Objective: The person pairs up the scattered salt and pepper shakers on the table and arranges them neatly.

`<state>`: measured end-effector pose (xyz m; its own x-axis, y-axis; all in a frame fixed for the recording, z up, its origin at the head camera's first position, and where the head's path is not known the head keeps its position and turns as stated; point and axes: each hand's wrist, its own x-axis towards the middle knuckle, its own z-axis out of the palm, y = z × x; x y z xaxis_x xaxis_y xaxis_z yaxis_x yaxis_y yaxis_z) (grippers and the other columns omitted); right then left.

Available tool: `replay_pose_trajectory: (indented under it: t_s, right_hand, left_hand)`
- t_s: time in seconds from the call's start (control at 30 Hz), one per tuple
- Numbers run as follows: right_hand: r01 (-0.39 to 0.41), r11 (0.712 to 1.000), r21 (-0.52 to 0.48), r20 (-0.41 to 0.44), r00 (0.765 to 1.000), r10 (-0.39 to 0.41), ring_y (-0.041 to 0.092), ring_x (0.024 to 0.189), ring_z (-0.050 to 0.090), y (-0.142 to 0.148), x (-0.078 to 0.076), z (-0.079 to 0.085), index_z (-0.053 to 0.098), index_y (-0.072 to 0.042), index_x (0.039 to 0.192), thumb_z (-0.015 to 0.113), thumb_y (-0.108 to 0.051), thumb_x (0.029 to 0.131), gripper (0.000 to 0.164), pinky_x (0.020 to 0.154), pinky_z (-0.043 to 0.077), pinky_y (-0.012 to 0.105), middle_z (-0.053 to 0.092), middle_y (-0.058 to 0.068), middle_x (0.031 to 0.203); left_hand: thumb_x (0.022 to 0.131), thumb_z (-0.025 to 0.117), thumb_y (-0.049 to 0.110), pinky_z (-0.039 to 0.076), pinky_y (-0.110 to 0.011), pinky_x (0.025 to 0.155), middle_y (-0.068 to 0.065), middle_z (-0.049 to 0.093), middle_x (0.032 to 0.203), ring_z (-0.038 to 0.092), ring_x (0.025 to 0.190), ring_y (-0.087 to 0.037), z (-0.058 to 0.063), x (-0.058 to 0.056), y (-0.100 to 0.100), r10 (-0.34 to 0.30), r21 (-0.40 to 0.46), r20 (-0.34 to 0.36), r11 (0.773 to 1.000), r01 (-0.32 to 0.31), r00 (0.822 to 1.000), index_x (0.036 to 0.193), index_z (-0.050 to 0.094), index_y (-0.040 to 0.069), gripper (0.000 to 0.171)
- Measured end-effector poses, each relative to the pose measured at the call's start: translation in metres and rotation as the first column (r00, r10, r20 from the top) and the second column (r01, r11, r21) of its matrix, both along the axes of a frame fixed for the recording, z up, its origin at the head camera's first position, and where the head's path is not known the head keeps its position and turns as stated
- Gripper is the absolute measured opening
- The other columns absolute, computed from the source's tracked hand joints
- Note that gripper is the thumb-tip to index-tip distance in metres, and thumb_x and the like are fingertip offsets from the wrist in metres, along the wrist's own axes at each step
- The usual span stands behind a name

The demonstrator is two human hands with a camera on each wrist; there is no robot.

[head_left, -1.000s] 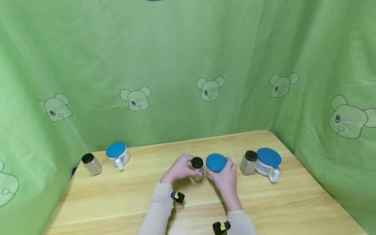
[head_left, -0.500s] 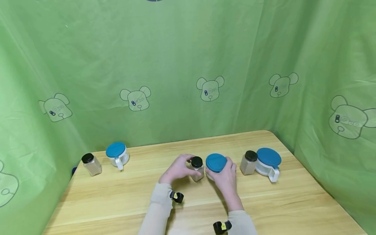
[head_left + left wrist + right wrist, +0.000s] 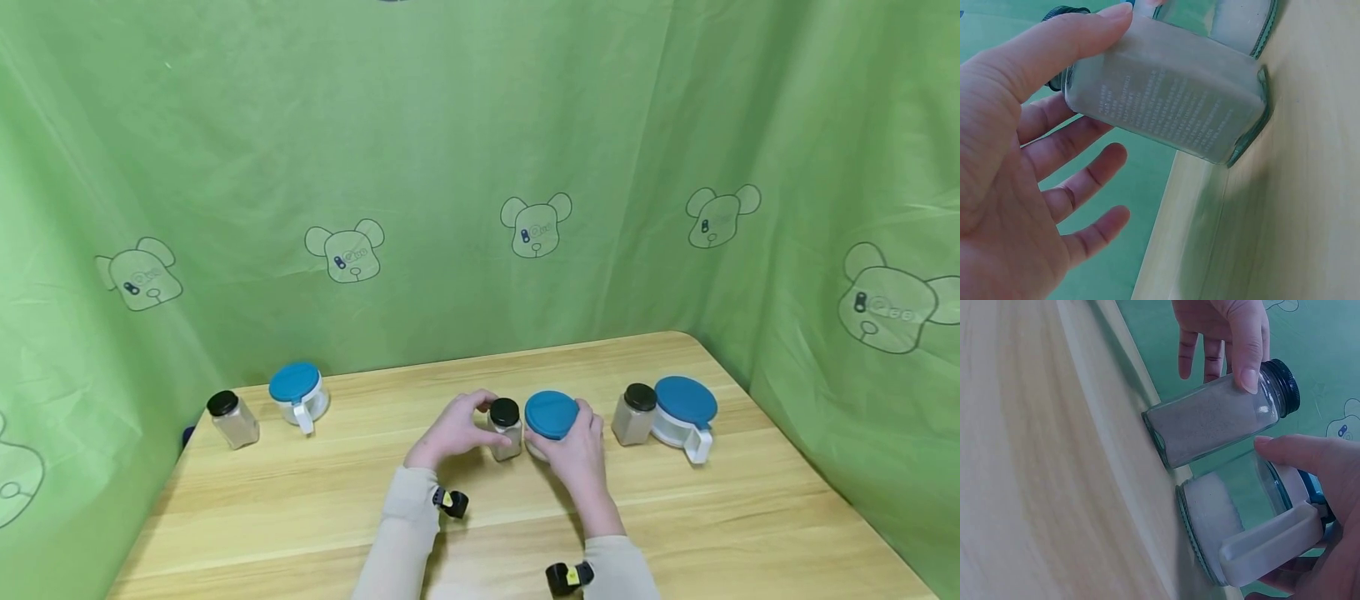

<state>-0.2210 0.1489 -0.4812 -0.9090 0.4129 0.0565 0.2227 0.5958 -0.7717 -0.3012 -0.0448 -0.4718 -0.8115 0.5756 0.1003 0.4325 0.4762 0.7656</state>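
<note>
Currently, in the head view, the left hand [image 3: 457, 431] holds a black-lidded jar [image 3: 507, 432] between thumb and fingers; just to its right, the right hand [image 3: 579, 446] grips a blue-lidded jar [image 3: 551, 414], hiding much of its body and its handle; both jars are upright around the middle of the wooden table [image 3: 300, 508]; the sleeves [image 3: 397, 533] are cut off below; a side jar [image 3: 236, 423] and a lidded pot [image 3: 300, 393] sit far left, another side jar [image 3: 634, 415] and lidded pot [image 3: 684, 410] far right.

In the left wrist view, the left thumb lies across the black-lidded jar's upper end, its lid mostly hidden; the fine print [image 3: 1160, 109] is too blurred to read; the blue-lidded jar is cropped above.

In the right wrist view, the handle [image 3: 1272, 547] shows; the right hand is cut off at the edge, its fingers partly hidden; whether the jars touch the wood I cannot tell.
</note>
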Motion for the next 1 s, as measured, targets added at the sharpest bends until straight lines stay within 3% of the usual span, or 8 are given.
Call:
replay_pose_trajectory:
  t_s: [0.33, 1.0]
  right_hand:
    - [0.001, 1.0, 0.014, 0.015, 1.0, -0.001, 0.052, 0.125, 0.041, -0.0005, 0.0014, 0.0014, 0.021, 0.0, 0.147, 0.083, -0.038, 0.074, 0.103, 0.101, 0.039, 0.066, 0.031, 0.033, 0.139]
    - [0.007, 1.0, 0.018, 0.029, 1.0, -0.007, 0.051, 0.126, 0.04, 0.0002, 0.0002, 0.0007, 0.02, -0.002, 0.148, 0.083, -0.041, 0.073, 0.105, 0.101, 0.039, 0.066, 0.031, 0.033, 0.14]
  left_hand:
    - [0.076, 0.083, 0.028, 0.042, -0.044, 0.104, -0.004, 0.066, 0.127, 0.056, 0.115, -0.023, -0.0002, -0.0002, -0.0006, -0.038, 0.012, -0.043, 0.999, 0.039, 0.998, 0.127, 0.063, 0.012, 0.057]
    - [0.078, 0.081, 0.028, 0.042, -0.046, 0.104, -0.006, 0.063, 0.131, 0.055, 0.117, -0.025, -0.0007, 0.0026, -0.0016, -0.014, -0.004, -0.041, 1.0, 0.014, 0.999, 0.13, 0.061, 0.011, 0.058]
